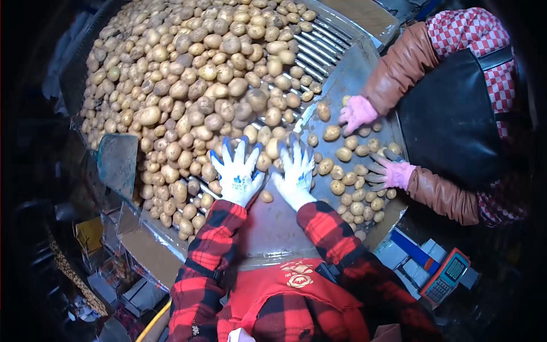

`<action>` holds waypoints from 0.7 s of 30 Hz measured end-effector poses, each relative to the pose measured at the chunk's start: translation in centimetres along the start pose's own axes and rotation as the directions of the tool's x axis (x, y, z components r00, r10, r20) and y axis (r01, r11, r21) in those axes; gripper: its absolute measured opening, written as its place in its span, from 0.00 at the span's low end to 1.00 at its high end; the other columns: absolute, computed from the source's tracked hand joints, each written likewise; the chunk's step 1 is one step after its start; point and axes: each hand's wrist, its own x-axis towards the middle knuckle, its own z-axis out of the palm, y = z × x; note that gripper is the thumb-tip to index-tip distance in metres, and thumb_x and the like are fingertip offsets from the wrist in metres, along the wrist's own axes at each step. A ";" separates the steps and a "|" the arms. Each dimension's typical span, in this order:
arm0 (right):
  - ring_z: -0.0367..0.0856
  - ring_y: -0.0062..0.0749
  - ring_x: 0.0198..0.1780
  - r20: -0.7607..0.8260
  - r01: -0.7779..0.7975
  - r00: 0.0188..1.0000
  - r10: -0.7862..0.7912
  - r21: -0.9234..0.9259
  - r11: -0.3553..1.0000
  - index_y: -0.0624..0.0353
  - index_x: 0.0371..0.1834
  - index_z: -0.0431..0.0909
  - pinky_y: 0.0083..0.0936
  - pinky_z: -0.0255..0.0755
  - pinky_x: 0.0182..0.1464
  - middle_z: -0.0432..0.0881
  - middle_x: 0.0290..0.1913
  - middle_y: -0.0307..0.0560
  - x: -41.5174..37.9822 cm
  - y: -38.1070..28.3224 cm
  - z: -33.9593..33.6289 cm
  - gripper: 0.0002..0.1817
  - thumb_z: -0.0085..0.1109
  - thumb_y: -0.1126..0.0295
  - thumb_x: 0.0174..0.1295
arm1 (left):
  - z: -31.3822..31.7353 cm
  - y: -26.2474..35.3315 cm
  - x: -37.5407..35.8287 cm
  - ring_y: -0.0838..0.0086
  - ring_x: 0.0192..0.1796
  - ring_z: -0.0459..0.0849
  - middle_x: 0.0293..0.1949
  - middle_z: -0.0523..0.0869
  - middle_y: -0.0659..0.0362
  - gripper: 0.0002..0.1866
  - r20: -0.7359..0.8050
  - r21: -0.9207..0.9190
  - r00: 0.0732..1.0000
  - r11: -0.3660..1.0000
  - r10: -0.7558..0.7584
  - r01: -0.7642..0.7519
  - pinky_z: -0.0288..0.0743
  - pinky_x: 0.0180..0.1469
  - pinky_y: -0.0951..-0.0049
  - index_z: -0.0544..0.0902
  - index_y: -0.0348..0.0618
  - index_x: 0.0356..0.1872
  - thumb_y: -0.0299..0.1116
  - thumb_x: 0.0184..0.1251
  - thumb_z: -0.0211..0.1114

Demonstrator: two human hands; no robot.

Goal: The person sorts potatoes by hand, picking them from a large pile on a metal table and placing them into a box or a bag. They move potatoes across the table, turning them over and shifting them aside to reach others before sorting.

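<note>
Standing upright at the far left, a dull green panel [117, 162] is bordering a great heap of potatoes [171, 88], tan and rounded, some dusted with soil. The heap is filling the upper left and middle of a metal desk [273, 228], and several potatoes near its centre are blurring. Below the panel, a strip of cardboard [149, 253] is lining the near edge.

Next, at the heap's lower edge, the wearer's left hand [239, 178] is lying palm down in a white glove with blue fingertips, its grip spreading wide, fingers apart, clamped on nothing. Its fingertips are reaching the nearest potatoes; whether they are touching, I cannot tell. Between the wearer's red-and-black checked sleeves, a red apron [302, 285] is showing. Just right, the right hand [296, 175], gloved alike, is mirroring that pose, its grip also standing apart, with potatoes just beside it on both sides.

Above and further right, shiny metal slats [326, 48] are showing past the heap. Below them, smaller potatoes [358, 209] are lying scattered. At the right, a person in brown sleeves [405, 68] and a black apron [450, 114] is holding an upper pink-gloved hand [358, 114] and a lower pink-gloved hand [392, 172] among these potatoes, fingers spreading. At lower right, a red device [448, 277] with a display and keypad is sitting beyond the desk.
</note>
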 end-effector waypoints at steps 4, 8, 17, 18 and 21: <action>0.55 0.71 0.76 0.129 -0.020 0.992 0.011 0.067 0.998 0.37 0.76 0.69 0.66 0.49 0.76 0.53 0.82 0.55 -5.1 -1.7 0.4 0.40 0.69 0.51 0.56 | 0.1 -0.7 -4.9 0.44 0.80 0.56 0.77 0.66 0.53 0.40 0.100 0.012 0.993 0.998 -0.059 0.058 0.42 0.76 0.27 0.72 0.61 0.75 0.56 0.59 0.68; 0.51 0.68 0.78 0.300 0.143 0.941 -0.157 0.069 0.987 0.38 0.74 0.73 0.64 0.47 0.77 0.58 0.79 0.57 -9.6 -0.6 -2.3 0.38 0.69 0.52 0.55 | -0.1 -0.8 -9.8 0.44 0.80 0.57 0.77 0.63 0.46 0.40 0.082 -0.063 0.971 0.971 -0.225 0.231 0.46 0.75 0.29 0.71 0.58 0.75 0.54 0.60 0.69; 0.55 0.61 0.79 0.491 0.294 0.822 -0.288 0.067 0.953 0.39 0.75 0.69 0.77 0.46 0.72 0.57 0.79 0.57 -14.7 -3.1 -2.6 0.38 0.64 0.47 0.59 | -0.1 2.2 -21.0 0.47 0.81 0.55 0.79 0.57 0.42 0.36 0.201 0.021 0.923 0.943 -0.328 0.331 0.38 0.75 0.23 0.75 0.64 0.71 0.49 0.57 0.71; 0.58 0.61 0.77 0.520 0.376 0.767 -0.377 0.112 0.920 0.38 0.74 0.70 0.75 0.48 0.72 0.60 0.78 0.56 -15.5 -1.9 -3.5 0.37 0.64 0.48 0.59 | -0.1 1.8 -21.0 0.48 0.80 0.56 0.79 0.58 0.43 0.34 0.208 -0.009 0.919 0.939 -0.335 0.345 0.39 0.75 0.24 0.77 0.63 0.69 0.47 0.57 0.71; 0.68 0.53 0.70 0.401 0.364 0.853 -0.335 0.005 0.931 0.41 0.63 0.76 0.65 0.57 0.69 0.72 0.68 0.50 -11.6 0.7 -7.8 0.32 0.67 0.56 0.51 | 0.4 1.2 -22.1 0.49 0.78 0.61 0.74 0.68 0.46 0.27 0.087 -0.102 0.931 0.926 -0.356 0.363 0.44 0.77 0.31 0.83 0.59 0.62 0.41 0.59 0.69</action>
